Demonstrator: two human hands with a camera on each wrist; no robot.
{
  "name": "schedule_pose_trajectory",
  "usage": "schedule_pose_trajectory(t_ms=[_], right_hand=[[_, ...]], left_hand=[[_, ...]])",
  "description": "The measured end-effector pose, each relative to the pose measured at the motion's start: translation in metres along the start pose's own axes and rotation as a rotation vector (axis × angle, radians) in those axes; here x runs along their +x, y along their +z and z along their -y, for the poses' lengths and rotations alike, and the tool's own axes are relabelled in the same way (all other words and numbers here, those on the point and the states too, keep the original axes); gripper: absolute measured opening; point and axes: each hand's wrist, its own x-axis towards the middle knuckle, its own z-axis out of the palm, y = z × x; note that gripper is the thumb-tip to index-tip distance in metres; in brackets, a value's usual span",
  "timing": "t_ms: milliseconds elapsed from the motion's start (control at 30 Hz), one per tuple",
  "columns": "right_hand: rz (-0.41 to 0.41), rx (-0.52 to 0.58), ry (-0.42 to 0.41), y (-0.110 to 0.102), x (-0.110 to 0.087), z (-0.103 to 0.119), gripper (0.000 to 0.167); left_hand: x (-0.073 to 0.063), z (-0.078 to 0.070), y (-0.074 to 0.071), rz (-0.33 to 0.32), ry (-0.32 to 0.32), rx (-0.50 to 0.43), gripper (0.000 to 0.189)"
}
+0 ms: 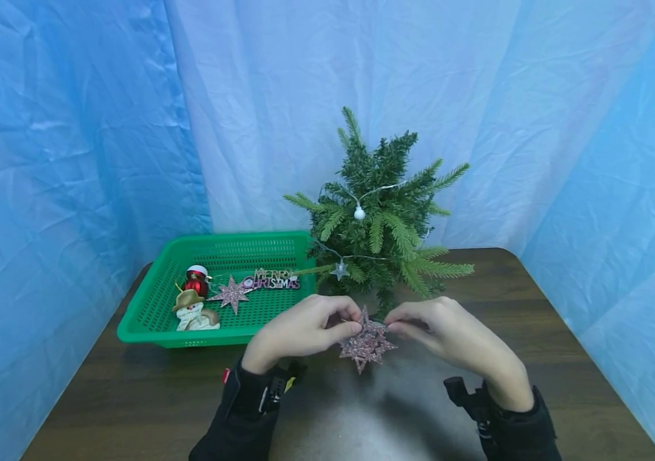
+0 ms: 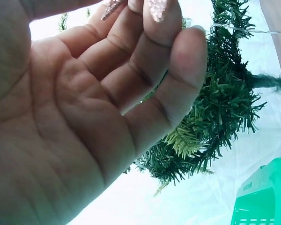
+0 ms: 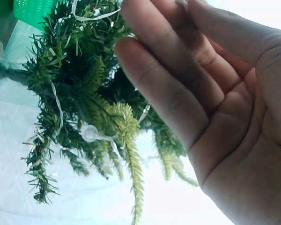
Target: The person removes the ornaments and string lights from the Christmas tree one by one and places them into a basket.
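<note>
A pink glittery star ornament (image 1: pixel 366 346) hangs between the two hands, in front of the tree. My left hand (image 1: pixel 304 330) pinches it near its top between thumb and index finger; two of its sparkling points show past the fingers in the left wrist view. At the ornament's upper right edge, the thumb and index finger of my right hand (image 1: pixel 454 333) pinch together; the exact part they hold is hidden. Just behind both hands stands a small artificial Christmas tree (image 1: pixel 385 224), with a string of lights, a round white bulb (image 1: pixel 359 212) and a clear star light (image 1: pixel 339 269) on it.
A green plastic basket (image 1: pixel 218 238) sits left of the tree. In it lie a snowman ornament (image 1: pixel 193 315), red baubles (image 1: pixel 196 283), another pink star (image 1: pixel 233 294) and a Merry Christmas sign (image 1: pixel 272 280). Blue curtains (image 1: pixel 269 115) surround the wooden table (image 1: pixel 557 358).
</note>
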Motion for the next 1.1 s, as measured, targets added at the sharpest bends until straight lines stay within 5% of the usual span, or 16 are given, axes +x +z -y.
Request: schedule_pose_trajectory(t_ms=[667, 933, 1100], right_hand=[[-0.14, 0.133, -0.175, 0.002, 0.003, 0.009, 0.023], [-0.227, 0.17, -0.267, 0.01, 0.01, 0.016, 0.034], [-0.256, 0.197, -0.254, 0.017, 0.015, 0.022, 0.039]], left_hand=[[-0.009, -0.01, -0.008, -0.028, 0.048, -0.102, 0.017], [-0.023, -0.013, -0.018, -0.096, 0.054, -0.105, 0.017], [-0.031, -0.011, -0.025, -0.148, 0.087, -0.105, 0.015]])
